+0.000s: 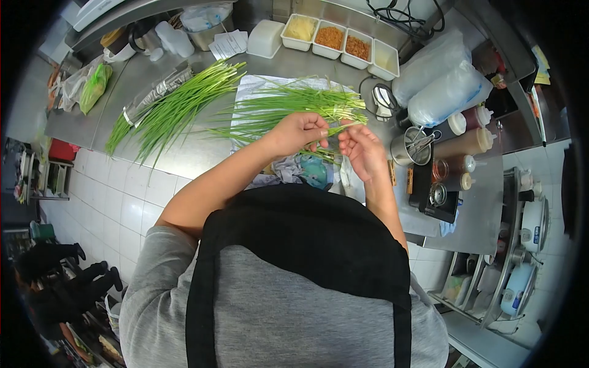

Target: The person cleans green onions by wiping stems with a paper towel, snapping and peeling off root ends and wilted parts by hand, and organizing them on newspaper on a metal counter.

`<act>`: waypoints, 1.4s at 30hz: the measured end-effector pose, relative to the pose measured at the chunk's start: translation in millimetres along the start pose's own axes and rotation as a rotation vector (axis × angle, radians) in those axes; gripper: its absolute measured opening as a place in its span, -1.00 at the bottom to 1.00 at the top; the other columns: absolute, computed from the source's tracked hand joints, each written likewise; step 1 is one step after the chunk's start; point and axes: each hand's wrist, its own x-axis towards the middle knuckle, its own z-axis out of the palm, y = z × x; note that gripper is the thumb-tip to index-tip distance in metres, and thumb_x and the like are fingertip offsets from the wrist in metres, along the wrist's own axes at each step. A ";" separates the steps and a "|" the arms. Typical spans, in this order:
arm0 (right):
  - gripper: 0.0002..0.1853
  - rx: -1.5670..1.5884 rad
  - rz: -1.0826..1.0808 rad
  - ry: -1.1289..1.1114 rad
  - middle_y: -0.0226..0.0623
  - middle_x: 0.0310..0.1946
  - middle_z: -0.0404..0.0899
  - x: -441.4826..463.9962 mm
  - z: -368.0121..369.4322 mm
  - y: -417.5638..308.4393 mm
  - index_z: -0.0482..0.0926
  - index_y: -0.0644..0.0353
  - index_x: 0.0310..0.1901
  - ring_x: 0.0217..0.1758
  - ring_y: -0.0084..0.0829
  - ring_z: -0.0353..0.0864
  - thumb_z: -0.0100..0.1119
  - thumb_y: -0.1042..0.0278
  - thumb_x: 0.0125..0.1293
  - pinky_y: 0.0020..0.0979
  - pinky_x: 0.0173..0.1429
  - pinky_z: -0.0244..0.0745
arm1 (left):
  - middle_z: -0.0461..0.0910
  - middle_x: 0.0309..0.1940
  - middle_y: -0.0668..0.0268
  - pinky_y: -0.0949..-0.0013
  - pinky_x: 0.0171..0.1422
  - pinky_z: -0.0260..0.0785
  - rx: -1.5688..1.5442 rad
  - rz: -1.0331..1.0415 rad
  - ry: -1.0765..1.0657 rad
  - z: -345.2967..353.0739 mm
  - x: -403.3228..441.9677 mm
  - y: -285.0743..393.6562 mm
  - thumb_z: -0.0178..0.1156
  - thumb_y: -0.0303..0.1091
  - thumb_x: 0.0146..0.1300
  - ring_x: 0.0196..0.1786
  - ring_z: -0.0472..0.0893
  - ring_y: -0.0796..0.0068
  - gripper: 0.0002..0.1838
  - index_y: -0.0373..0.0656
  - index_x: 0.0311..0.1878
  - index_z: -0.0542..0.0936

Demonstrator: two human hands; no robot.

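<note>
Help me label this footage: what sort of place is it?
Probably a restaurant or other commercial kitchen, judging by the long metal counter, the row of white food tubs along its back, and the squeeze bottles grouped at its right end.

the left fingers [315,134] hide part of the green stalks [288,101].

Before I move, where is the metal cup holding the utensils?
In the head view, the metal cup stands toward the right end of the counter, between the right hand and the squeeze bottles.
</note>
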 end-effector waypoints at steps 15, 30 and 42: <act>-0.88 -0.615 -0.529 0.354 -0.43 -0.43 0.57 0.1 19.9 12.4 0.58 0.26 -0.29 -0.44 -0.70 0.43 0.27 0.50 0.10 -0.65 -0.37 0.34 | 0.56 -0.49 0.36 0.57 -0.45 0.25 -0.006 -0.122 0.096 0.5 -2.7 4.3 0.14 -0.35 0.27 -0.53 0.40 0.68 -0.89 -0.19 -0.25 0.49; -0.88 -0.968 -0.600 0.323 -0.46 -0.45 0.48 2.0 14.8 15.7 0.58 0.25 -0.31 -0.46 -0.66 0.36 0.28 0.46 0.12 -0.60 -0.33 0.33 | 0.54 -0.53 0.38 0.60 -0.50 0.21 0.191 -0.022 0.158 5.1 -4.8 -1.0 0.07 -0.37 0.31 -0.56 0.37 0.74 -0.89 -0.19 -0.31 0.49; -0.86 -0.526 -0.040 0.214 -0.47 -0.42 0.58 -1.8 25.6 6.4 0.59 0.15 -0.27 -0.40 -0.65 0.49 0.27 0.34 0.14 -0.62 -0.34 0.34 | 0.53 -0.55 0.43 0.61 -0.51 0.19 0.278 0.081 0.243 3.6 -10.3 -4.4 0.10 -0.35 0.29 -0.57 0.36 0.76 -0.88 -0.20 -0.28 0.49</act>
